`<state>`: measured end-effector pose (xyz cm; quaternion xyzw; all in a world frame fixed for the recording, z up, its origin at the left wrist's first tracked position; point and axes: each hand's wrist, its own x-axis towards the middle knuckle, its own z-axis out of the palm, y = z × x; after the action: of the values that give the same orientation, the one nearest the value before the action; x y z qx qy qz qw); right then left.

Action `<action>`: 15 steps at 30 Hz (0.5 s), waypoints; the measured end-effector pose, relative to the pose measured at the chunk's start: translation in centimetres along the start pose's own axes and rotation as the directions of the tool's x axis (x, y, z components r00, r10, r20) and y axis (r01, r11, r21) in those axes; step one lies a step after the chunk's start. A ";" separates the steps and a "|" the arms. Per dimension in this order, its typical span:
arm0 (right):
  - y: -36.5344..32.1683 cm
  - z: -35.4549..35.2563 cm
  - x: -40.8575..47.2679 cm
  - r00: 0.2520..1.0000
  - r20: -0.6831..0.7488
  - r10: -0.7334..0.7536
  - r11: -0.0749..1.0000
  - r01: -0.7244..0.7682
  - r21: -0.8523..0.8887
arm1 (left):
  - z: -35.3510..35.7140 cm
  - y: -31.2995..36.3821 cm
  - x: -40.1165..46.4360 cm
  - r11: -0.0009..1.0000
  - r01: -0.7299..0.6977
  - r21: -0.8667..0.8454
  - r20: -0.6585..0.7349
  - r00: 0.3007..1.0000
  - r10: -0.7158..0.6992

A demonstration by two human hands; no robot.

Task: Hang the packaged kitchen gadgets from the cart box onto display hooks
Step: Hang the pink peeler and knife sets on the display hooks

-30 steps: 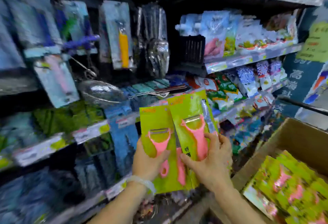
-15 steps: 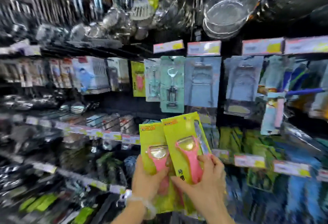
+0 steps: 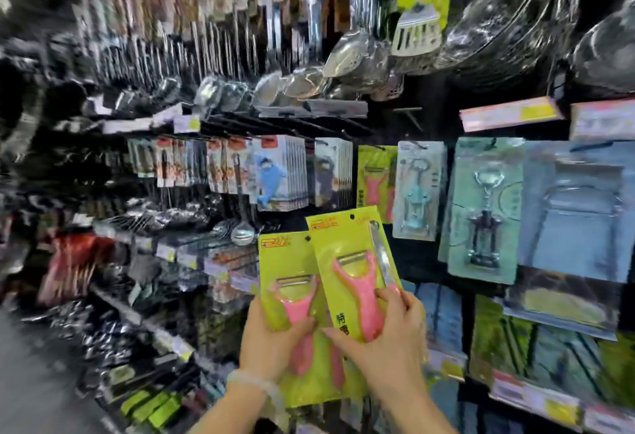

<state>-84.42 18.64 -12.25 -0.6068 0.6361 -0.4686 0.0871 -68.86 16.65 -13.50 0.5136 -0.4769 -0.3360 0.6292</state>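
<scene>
Left hand: the left hand [image 3: 271, 341] grips the lower half of the left peeler pack [image 3: 292, 299], thumb across the pink handle.
Right hand: the right hand [image 3: 388, 341] pinches the right peeler pack [image 3: 350, 272], fingers curled over its right edge.
Packs: both lime-green cards stand upright; the right one overlaps the left and rises higher.
Wrist: a pale bracelet [image 3: 254, 382] sits below the left hand.
Above the hands: a matching hung peeler pack [image 3: 376, 179] on the display.
Up and right: carded corkscrews [image 3: 484, 207].
Far above: hanging spatula [image 3: 417, 30], blurred.
</scene>
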 end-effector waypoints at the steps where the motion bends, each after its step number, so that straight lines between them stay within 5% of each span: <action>1: -0.5 0.6 1.2 1.000 -0.010 0.003 1.000 -0.003 -0.004 | 0.0 0.0 1.6 1.000 0.003 -0.002 0.012 1.000 -0.003; 15: -5.5 3.9 13.8 0.976 -0.218 -0.012 0.999 0.004 -0.037 | 3.4 0.4 15.9 0.990 -0.106 -0.097 0.186 0.975 0.123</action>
<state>-81.44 5.91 -4.16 -0.5556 0.6478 -0.5212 0.0039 -67.02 1.16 -8.97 0.4226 -0.5491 -0.3674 0.6204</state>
